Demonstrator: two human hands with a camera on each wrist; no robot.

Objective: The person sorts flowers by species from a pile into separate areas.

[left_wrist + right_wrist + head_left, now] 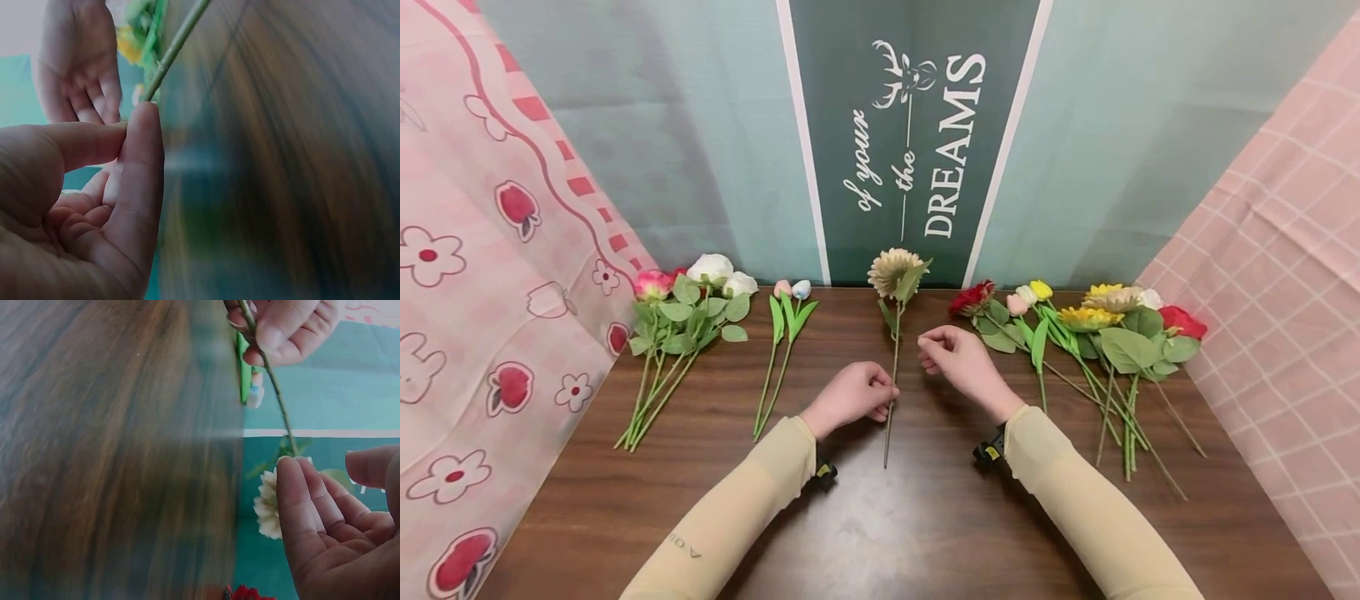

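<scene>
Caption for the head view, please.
Left hand pinches a cream flower's stem; right hand hovers beside it.

Between your left hand (850,398) and right hand (957,360) lies a single stem (892,367); two small bunches (722,333) lie left of your left hand, a larger pile (1090,342) right of your right hand.

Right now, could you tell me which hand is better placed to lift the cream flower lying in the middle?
Left. The left hand already pinches the cream flower by its stem; the right hand hovers beside it, holding nothing.
</scene>
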